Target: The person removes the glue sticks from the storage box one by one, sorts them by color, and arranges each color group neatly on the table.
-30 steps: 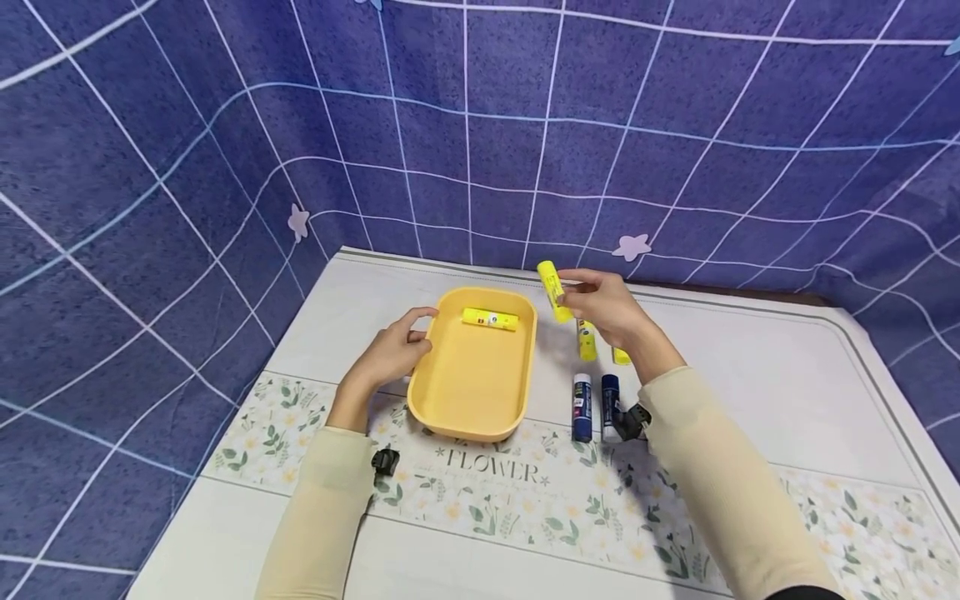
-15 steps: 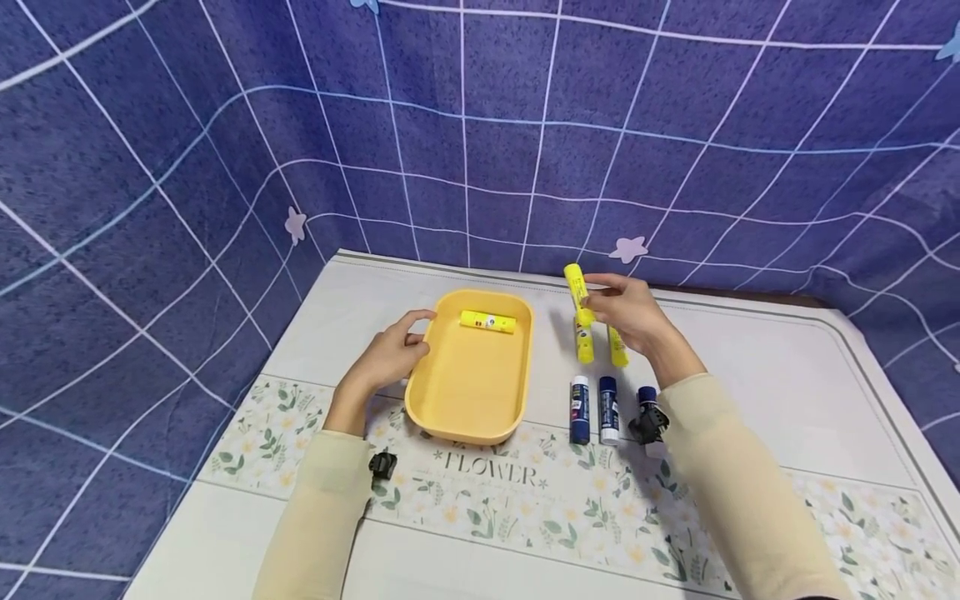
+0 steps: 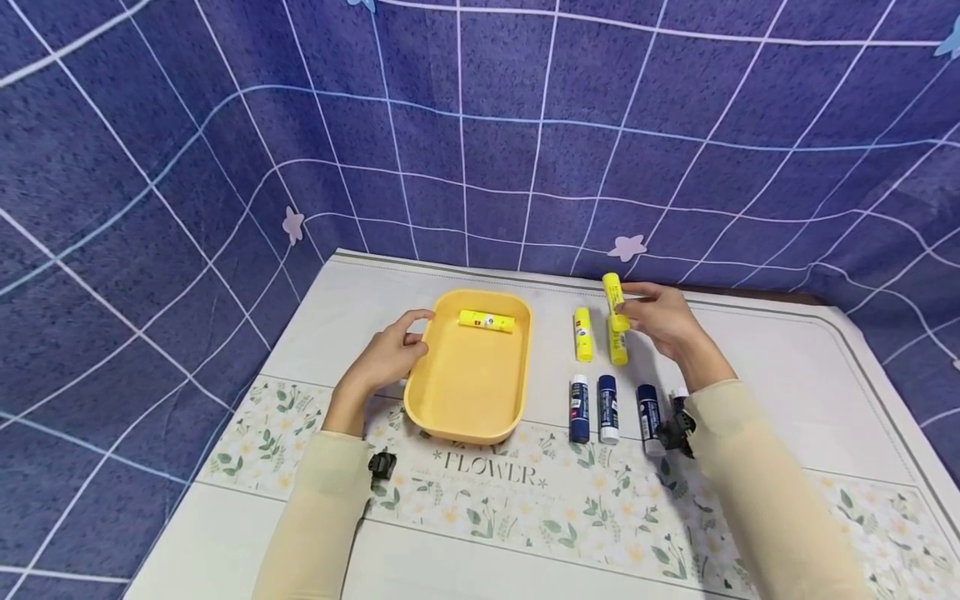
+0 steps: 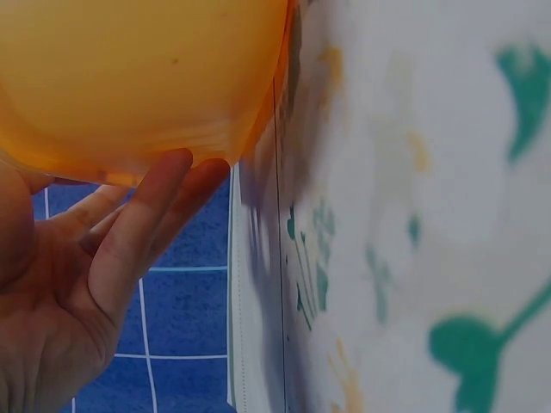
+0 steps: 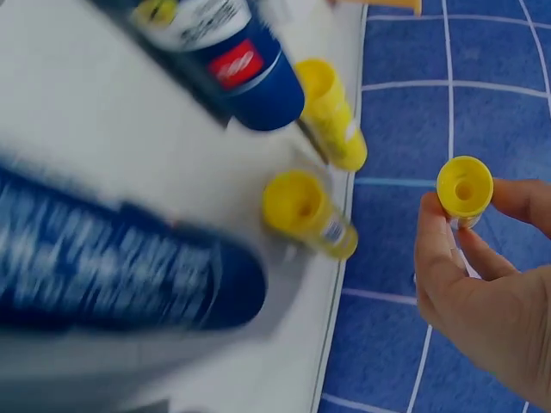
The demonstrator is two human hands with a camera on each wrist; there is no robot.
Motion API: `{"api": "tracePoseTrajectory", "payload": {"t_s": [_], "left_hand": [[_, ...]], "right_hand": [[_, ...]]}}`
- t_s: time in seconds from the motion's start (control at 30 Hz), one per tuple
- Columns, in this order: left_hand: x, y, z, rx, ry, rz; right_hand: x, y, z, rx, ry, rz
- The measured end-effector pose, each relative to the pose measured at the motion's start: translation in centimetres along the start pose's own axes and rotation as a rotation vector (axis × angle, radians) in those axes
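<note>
My right hand [image 3: 663,323] pinches a yellow glue stick [image 3: 612,292] between thumb and fingers, tilted above the table. In the right wrist view its round hollow end [image 5: 465,188] faces the camera. Below it, overlapping it in the head view, is another yellow glue stick [image 3: 618,348], with one more yellow stick [image 3: 582,335] to its left. My left hand [image 3: 390,354] touches the outer left side of a yellow tray [image 3: 468,429], its fingers [image 4: 142,228] extended against the wall. One yellow glue stick [image 3: 487,321] lies inside the tray at the far end.
Several dark blue and white glue sticks [image 3: 580,408] form a row nearer me, the rightmost partly hidden by the right wrist camera [image 3: 677,433]. A floral cloth reading "FLOWER" [image 3: 487,467] covers the table. Blue gridded curtain [image 3: 495,150] hangs behind and at left.
My right hand has carried the held yellow glue stick to the right, past the left of the two table sticks, uncovering more of the row. The left hand stays at the tray.
</note>
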State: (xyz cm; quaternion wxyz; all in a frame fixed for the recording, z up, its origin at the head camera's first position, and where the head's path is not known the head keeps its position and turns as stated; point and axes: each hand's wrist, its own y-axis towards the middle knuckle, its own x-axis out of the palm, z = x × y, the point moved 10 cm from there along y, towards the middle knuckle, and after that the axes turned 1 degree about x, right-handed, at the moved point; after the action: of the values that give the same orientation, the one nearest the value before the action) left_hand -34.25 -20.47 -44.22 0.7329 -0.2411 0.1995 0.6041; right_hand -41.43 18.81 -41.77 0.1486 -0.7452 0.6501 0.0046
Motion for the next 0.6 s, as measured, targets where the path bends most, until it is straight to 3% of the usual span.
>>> {"api": "tracePoseTrajectory", "payload": {"t_s": [0.27,0.6], "left_hand": [[0.0,0.2,-0.1,0.007,0.013,-0.004],[0.0,0.0,0.2,0.009,0.019,-0.002]], "right_hand": [[-2.9,-0.5,2.2,0.036,-0.025,0.035],[-4.4,-0.6,4.7,0.094,-0.108,0.029]]}}
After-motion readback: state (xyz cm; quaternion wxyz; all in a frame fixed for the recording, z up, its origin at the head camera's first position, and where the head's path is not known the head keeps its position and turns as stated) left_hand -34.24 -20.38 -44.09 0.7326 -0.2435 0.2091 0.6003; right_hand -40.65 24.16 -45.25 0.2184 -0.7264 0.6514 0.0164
